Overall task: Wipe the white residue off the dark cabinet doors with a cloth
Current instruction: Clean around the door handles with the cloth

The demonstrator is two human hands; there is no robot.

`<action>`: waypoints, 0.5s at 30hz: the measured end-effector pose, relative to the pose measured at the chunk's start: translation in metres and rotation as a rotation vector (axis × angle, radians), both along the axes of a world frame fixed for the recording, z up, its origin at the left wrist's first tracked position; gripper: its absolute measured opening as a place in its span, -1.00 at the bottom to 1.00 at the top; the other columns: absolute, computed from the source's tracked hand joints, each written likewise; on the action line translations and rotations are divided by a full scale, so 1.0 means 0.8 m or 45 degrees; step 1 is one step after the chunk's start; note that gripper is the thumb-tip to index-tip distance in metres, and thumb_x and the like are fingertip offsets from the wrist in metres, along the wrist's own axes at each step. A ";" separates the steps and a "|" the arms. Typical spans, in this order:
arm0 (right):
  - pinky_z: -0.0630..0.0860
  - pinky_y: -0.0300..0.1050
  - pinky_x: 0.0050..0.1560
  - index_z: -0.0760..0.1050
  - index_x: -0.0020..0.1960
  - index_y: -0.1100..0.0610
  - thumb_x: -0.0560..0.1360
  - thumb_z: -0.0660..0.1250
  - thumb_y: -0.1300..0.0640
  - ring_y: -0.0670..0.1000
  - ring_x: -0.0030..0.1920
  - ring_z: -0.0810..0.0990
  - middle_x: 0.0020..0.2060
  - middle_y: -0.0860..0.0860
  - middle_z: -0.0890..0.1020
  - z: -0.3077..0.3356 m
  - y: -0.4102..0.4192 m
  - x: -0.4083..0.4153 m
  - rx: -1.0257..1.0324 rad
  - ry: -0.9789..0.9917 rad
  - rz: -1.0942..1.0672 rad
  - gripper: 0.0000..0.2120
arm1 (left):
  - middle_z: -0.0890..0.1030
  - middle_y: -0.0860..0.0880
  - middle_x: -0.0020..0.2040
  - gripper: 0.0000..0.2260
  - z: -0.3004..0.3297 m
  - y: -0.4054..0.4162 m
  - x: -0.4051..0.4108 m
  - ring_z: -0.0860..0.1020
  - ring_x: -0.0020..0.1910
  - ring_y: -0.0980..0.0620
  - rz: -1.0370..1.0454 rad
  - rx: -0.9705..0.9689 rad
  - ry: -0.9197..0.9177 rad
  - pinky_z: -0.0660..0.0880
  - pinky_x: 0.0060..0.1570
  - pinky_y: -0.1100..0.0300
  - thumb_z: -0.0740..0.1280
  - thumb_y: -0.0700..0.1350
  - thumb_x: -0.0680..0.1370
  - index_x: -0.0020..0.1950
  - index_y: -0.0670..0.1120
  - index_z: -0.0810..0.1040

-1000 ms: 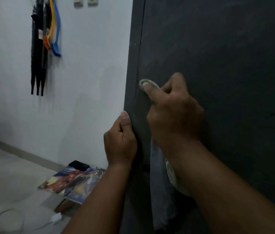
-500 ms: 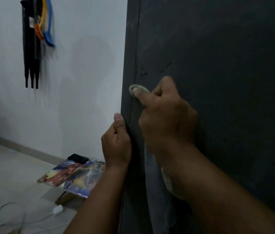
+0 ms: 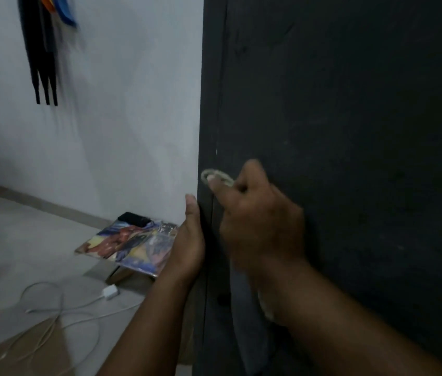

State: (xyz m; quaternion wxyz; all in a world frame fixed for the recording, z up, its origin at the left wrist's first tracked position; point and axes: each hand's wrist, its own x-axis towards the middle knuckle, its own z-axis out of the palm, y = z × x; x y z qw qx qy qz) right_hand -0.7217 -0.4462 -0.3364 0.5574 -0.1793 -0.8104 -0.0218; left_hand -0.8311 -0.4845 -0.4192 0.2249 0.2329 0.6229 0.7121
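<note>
Our left hand (image 3: 187,240) grips the dark matte cabinet door (image 3: 350,131) edge to steady it; right hand (image 3: 260,215) pinches the pale bunched cloth (image 3: 215,176), scrubbing nr the edge.

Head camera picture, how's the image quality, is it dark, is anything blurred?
Head view: dim overall, the dark cabinet door nearly featureless, so residue is hard to judge. Head view: motion blur smears the right hand gripping the cloth and the items hanging on the wall. Head view: the left hand at the door's edge is sharper.
</note>
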 end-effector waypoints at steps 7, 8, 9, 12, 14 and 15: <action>-0.03 -0.34 -0.42 0.62 0.13 0.07 0.60 0.33 0.08 -0.08 -0.35 0.28 -0.20 0.06 0.52 0.010 0.006 -0.008 0.193 0.044 -0.111 -0.83 | 0.49 0.00 0.52 0.17 0.001 -0.002 0.005 0.42 0.51 -0.03 0.007 -0.039 -0.004 0.34 0.53 -0.15 -0.05 0.81 0.14 0.54 0.16 0.44; 0.07 -0.32 -0.44 0.56 0.13 0.08 0.57 0.35 0.09 -0.04 -0.38 0.35 -0.21 0.07 0.53 -0.007 0.001 -0.007 0.145 -0.022 -0.041 -0.85 | 0.56 0.02 0.45 0.12 0.003 -0.003 0.008 0.47 0.47 -0.01 0.013 -0.046 0.004 0.40 0.48 -0.13 -0.07 0.81 0.13 0.47 0.21 0.51; 0.16 -0.27 -0.45 0.50 0.11 0.08 0.54 0.41 0.11 0.01 -0.41 0.43 -0.23 0.08 0.54 -0.027 -0.004 -0.004 0.098 -0.085 0.008 -0.83 | 0.67 0.08 0.29 0.03 0.003 -0.003 0.010 0.57 0.35 0.05 0.025 -0.063 0.002 0.50 0.38 -0.09 -0.08 0.81 0.11 0.32 0.30 0.60; 0.36 -0.18 -0.50 0.51 0.05 0.04 0.49 0.48 0.12 0.07 -0.39 0.52 -0.26 0.04 0.53 -0.076 -0.006 0.005 0.075 -0.265 0.027 -0.79 | 0.71 0.23 -0.21 -0.18 0.007 -0.006 0.012 0.69 -0.17 0.18 0.066 -0.172 -0.018 0.57 -0.01 0.07 -0.12 0.82 0.02 -0.17 0.40 0.66; 0.36 -0.16 -0.43 0.59 0.10 0.01 0.60 0.32 -0.01 -0.02 -0.31 0.51 -0.20 -0.05 0.50 -0.084 0.001 0.010 -0.081 -0.400 -0.013 -0.85 | 0.72 0.24 -0.14 -0.15 0.006 -0.008 0.014 0.69 -0.04 0.12 0.049 -0.205 -0.006 0.57 0.14 -0.01 -0.15 0.81 0.08 -0.13 0.36 0.69; 0.33 -0.24 -0.38 0.55 0.08 -0.04 0.64 0.20 -0.13 -0.10 -0.29 0.46 -0.21 -0.14 0.45 -0.080 0.005 0.012 -0.222 -0.365 -0.024 -0.78 | 0.73 0.18 0.02 -0.09 0.004 -0.008 0.014 0.66 0.15 0.07 0.026 -0.194 -0.003 0.53 0.28 -0.09 -0.15 0.79 0.13 0.01 0.32 0.70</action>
